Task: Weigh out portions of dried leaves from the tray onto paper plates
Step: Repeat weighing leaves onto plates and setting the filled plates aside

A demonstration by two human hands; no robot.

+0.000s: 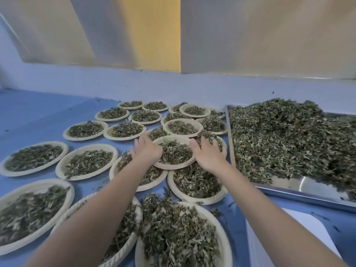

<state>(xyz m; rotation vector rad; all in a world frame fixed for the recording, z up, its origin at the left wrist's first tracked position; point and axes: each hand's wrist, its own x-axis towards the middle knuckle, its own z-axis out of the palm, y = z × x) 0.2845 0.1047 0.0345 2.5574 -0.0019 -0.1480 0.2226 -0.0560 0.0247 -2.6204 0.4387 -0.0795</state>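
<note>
A paper plate (172,166) heaped with dried leaves sits on top of other filled plates in the middle of the blue table. My left hand (146,151) holds its left rim and my right hand (209,154) holds its right rim, with the right thumb lying on the edge. Just right of my right hand stands the steel tray (308,186), carrying a big pile of dried leaves (289,137). Whether my fingers reach under the plate is hidden.
Several more paper plates of leaves (86,162) cover the table from the near edge to the back, some overlapping. A white flat object with rounded corners (300,234) lies at the lower right. A pale wall ledge (173,83) runs behind.
</note>
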